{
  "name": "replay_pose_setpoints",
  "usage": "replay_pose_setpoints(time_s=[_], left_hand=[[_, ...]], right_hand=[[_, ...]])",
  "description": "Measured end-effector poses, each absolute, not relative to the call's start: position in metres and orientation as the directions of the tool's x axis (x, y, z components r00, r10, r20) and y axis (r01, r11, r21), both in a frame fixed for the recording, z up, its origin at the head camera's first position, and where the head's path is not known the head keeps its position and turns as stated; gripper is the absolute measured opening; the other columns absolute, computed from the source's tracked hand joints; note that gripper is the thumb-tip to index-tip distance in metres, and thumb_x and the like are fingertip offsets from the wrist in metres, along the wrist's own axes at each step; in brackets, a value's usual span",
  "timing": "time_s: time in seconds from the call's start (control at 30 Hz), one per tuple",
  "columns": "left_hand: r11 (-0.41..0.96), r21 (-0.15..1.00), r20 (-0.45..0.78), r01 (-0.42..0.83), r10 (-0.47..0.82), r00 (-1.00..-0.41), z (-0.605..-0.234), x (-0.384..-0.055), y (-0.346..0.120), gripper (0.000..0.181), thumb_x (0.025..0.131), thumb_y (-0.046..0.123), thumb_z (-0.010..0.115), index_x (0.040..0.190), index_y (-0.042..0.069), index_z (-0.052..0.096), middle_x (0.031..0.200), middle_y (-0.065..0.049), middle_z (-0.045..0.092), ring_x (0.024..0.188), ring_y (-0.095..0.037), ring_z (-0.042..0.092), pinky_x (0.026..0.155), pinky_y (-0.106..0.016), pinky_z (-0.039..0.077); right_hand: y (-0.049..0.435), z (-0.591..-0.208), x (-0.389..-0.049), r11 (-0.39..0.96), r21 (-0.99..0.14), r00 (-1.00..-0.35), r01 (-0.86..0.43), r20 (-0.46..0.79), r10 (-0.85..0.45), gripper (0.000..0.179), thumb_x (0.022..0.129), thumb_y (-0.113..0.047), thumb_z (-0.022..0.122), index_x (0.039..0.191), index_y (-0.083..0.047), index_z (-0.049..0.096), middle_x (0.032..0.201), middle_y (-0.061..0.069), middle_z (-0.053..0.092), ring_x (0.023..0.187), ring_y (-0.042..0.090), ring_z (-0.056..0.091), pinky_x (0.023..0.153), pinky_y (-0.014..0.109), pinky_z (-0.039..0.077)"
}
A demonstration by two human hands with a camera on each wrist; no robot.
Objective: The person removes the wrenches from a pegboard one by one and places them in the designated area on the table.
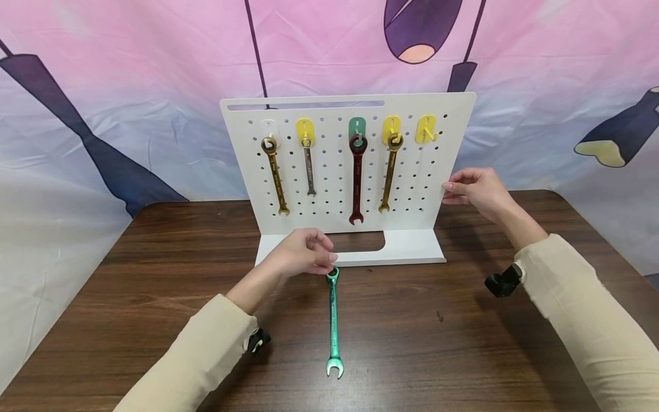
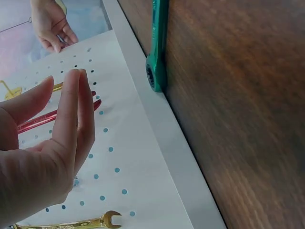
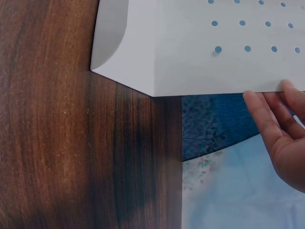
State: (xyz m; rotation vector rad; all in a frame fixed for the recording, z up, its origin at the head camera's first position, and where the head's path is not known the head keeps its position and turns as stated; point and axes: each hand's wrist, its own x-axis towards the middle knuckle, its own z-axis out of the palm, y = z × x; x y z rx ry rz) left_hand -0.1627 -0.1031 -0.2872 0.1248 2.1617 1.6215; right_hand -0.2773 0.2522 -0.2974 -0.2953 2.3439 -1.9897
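A green combination wrench (image 1: 333,320) lies flat on the wooden table (image 1: 463,355), ring end toward a white pegboard stand (image 1: 412,189). My left hand (image 1: 323,253) hovers at that ring end. In the left wrist view its fingers (image 2: 76,119) are straight and hold nothing, and the wrench (image 2: 156,47) lies apart from them by the board's foot (image 2: 157,143). My right hand (image 1: 454,191) touches the board's right edge with its fingertips (image 3: 264,112). Two gold wrenches (image 1: 276,177) (image 1: 388,174), a small silver one (image 1: 309,169) and a dark red one (image 1: 356,180) hang on the board. The far-right yellow hook (image 1: 426,130) is empty.
The pegboard's base plate (image 1: 412,249) rests on the table just behind the green wrench. A pink and blue printed cloth (image 1: 103,114) hangs behind the table. The table's left and right edges fall away to cloth. Black wrist camera mounts (image 1: 503,280) sit under both sleeves.
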Motion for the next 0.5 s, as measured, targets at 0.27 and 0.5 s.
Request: replay_pose_setpoints(time_s=[0.27,0.5], left_hand=[[0.320,0.936,-0.251,-0.149,0.308,-0.917,-0.283,-0.172,-0.093,0.024,0.086,-0.005,0.055,0.109,-0.008,0.051,0.103,-0.024,0.060,0.084,-0.025,0.063,0.075,-0.034,0.056],[0.318,0.942,-0.209,-0.104,0.319,-0.924,-0.273,-0.180,-0.082,0.026,0.089,-0.002,0.052,0.114,-0.007,0.051,0.107,-0.024,0.059,0.098,-0.035,0.059,0.081,-0.037,0.054]], right_hand=[[0.237,-0.282,-0.260,0.220,-0.970,-0.991,-0.102,0.080,-0.107,0.008,0.085,-0.003,0.062,0.082,0.005,0.063,0.082,0.009,0.062,0.071,0.021,0.065,0.072,0.037,0.056],[0.234,-0.277,-0.257,0.232,-0.970,-0.994,-0.074,0.053,-0.093,0.007,0.087,-0.001,0.059,0.085,0.005,0.063,0.082,0.007,0.062,0.071,0.020,0.065,0.074,0.039,0.056]])
